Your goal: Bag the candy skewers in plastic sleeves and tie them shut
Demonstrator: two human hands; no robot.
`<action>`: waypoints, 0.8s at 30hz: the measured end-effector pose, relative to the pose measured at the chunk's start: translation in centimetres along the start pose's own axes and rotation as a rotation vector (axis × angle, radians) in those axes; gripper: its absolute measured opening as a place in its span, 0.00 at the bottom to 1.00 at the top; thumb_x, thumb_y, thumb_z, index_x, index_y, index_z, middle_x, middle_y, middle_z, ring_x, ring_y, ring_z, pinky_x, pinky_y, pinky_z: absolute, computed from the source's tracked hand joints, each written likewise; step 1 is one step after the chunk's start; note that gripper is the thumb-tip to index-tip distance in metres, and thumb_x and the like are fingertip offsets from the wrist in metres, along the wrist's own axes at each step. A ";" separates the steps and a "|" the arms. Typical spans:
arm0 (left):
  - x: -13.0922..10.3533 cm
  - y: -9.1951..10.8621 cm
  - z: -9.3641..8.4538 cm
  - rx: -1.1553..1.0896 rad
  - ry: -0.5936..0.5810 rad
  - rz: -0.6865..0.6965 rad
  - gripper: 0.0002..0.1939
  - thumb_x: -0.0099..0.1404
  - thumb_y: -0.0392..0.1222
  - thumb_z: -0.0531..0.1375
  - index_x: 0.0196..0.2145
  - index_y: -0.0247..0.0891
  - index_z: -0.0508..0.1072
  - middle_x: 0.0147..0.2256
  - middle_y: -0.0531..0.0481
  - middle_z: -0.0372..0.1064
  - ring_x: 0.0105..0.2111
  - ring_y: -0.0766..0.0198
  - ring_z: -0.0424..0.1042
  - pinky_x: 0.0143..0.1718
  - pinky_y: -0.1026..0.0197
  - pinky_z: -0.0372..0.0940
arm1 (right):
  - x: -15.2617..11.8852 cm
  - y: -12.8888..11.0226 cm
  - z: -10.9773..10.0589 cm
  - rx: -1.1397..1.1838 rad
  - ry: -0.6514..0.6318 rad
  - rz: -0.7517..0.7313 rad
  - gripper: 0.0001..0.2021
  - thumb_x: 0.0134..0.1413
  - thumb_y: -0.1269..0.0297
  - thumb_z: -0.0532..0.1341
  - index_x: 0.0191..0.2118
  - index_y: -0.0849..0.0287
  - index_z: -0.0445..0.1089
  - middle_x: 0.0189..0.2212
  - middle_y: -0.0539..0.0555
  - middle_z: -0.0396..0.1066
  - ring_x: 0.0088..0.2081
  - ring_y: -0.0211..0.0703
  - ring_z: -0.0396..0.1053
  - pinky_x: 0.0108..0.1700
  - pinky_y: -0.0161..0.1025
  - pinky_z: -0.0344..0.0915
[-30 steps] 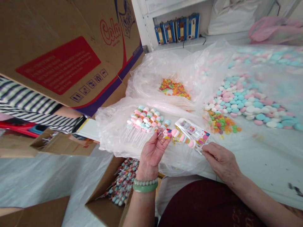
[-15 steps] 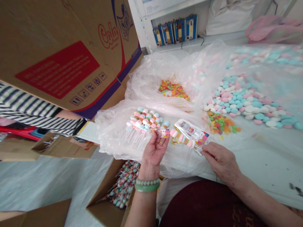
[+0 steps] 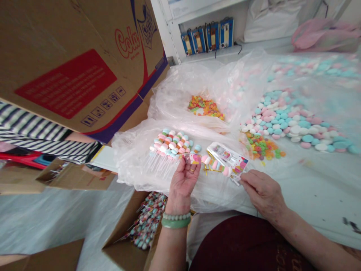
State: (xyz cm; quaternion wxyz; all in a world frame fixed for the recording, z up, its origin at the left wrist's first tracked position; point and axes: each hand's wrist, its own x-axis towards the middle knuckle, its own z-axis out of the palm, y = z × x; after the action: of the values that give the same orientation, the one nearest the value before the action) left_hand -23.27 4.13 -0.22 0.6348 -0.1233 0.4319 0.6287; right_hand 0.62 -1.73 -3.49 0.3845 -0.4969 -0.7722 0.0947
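so far, our box [image 3: 121,226] holds many skewers [image 3: 145,227]; one pile [image 3: 175,143] waits on plastic [image 3: 132,162]. our left hand [image 3: 184,182] pinches a wrapper [image 3: 194,159], our right hand [image 3: 262,192] the other end of one skewer [image 3: 226,171], seemingly unfinished, between them.

Lg box [image 3: 81,64] blks L side; tbl [image 3: 316,184] free R of R hand [image 3: 262,192], candy pile [image 3: 295,128] beyond.

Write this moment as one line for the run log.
left hand: holds printed wrapper | right hand: holds candy skewer by one end | nearby: printed packaging, skewer pile, ring candies
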 end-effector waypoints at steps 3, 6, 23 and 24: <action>-0.1 -0.1 0.1 0.015 -0.006 0.000 0.14 0.71 0.37 0.51 0.34 0.34 0.76 0.33 0.45 0.76 0.41 0.55 0.75 0.49 0.46 0.68 | 0.1 -0.1 -0.1 -0.072 0.018 -0.057 0.09 0.62 0.71 0.54 0.33 0.61 0.71 0.31 0.56 0.71 0.33 0.44 0.67 0.36 0.39 0.60; -0.2 -0.3 0.1 0.050 -0.037 0.018 0.13 0.71 0.36 0.51 0.36 0.35 0.75 0.33 0.45 0.76 0.39 0.56 0.76 0.47 0.46 0.69 | 0.3 -0.2 -0.4 -0.168 -0.001 -0.122 0.10 0.61 0.73 0.53 0.33 0.61 0.71 0.30 0.57 0.70 0.32 0.45 0.64 0.35 0.41 0.58; 0.4 -2.2 -0.2 0.220 -0.198 0.198 0.08 0.68 0.34 0.54 0.34 0.33 0.73 0.30 0.47 0.74 0.26 0.63 0.75 0.31 0.58 0.73 | 0.1 -0.1 -0.4 -0.099 -0.029 -0.077 0.10 0.61 0.73 0.53 0.33 0.62 0.71 0.28 0.56 0.69 0.31 0.45 0.64 0.35 0.41 0.57; 0.4 -2.2 -0.2 0.235 -0.204 0.181 0.09 0.69 0.34 0.53 0.35 0.32 0.73 0.29 0.46 0.74 0.26 0.62 0.75 0.31 0.58 0.73 | 0.0 0.0 -0.3 -0.022 -0.038 -0.020 0.09 0.61 0.72 0.53 0.34 0.61 0.70 0.29 0.55 0.70 0.32 0.44 0.65 0.35 0.40 0.58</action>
State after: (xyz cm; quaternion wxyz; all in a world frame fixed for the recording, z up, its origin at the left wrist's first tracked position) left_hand -21.40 3.87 -1.47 0.6262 0.0555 0.4450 0.6378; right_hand 0.81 -1.76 -3.30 0.3651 -0.4913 -0.7854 0.0919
